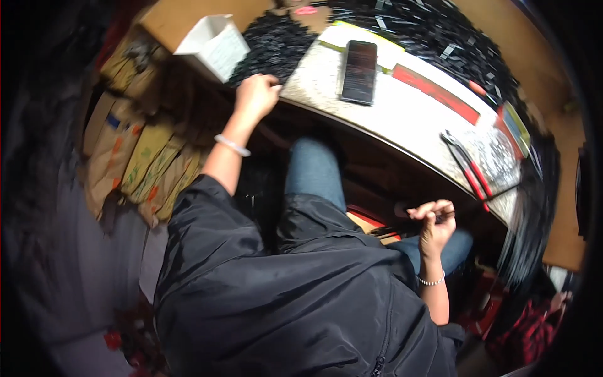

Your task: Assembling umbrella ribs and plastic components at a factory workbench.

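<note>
My left hand is at the table's front edge, fingers curled in and pressed together beside a heap of small black pieces. Whatever those fingers hold, if anything, is too small to make out. Over my right thigh, my right hand is closed, thumb against the bent fingers. Something dark shows at its fingertips, and thin black strips lie just left of it, above my lap. Whether the strips run into that hand, I cannot tell.
On the table lie a dark phone, a red strip, red-handled pliers and a clear plastic bag. A white box stands at the left. Black strands hang over the right end. Brown packages are stacked left.
</note>
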A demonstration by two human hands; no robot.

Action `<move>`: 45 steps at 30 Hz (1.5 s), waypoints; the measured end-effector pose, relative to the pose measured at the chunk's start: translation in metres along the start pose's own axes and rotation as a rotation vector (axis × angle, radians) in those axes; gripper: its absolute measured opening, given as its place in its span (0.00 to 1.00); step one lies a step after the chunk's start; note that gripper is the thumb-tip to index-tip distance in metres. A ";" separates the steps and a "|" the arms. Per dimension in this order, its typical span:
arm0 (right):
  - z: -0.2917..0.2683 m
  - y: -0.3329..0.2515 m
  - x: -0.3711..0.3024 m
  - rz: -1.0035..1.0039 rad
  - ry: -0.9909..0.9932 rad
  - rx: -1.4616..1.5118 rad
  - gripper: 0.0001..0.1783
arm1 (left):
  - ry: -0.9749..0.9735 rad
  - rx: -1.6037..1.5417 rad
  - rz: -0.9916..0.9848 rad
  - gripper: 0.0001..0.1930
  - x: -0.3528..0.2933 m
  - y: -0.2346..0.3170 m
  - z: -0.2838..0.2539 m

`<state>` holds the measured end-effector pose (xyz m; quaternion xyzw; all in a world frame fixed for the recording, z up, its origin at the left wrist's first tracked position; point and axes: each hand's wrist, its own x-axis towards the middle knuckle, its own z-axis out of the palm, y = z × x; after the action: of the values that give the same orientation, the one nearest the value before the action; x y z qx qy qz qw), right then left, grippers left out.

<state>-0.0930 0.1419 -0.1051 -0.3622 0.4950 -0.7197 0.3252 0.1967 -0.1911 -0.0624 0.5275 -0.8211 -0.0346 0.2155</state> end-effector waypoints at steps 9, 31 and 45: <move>0.009 -0.026 0.028 -0.017 -0.155 0.095 0.11 | -0.264 0.102 -0.119 0.10 0.030 -0.004 -0.011; 0.014 -0.033 0.034 0.058 -0.303 0.099 0.15 | -0.737 -1.998 0.272 0.14 0.006 0.266 -0.079; 0.021 -0.032 0.029 0.051 -0.288 0.172 0.18 | -0.796 -2.028 0.348 0.14 0.002 0.283 -0.074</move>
<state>-0.0943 0.1178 -0.0636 -0.4199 0.3891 -0.6914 0.4408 -0.0163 -0.0555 0.0860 -0.0659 -0.4854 -0.8288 0.2703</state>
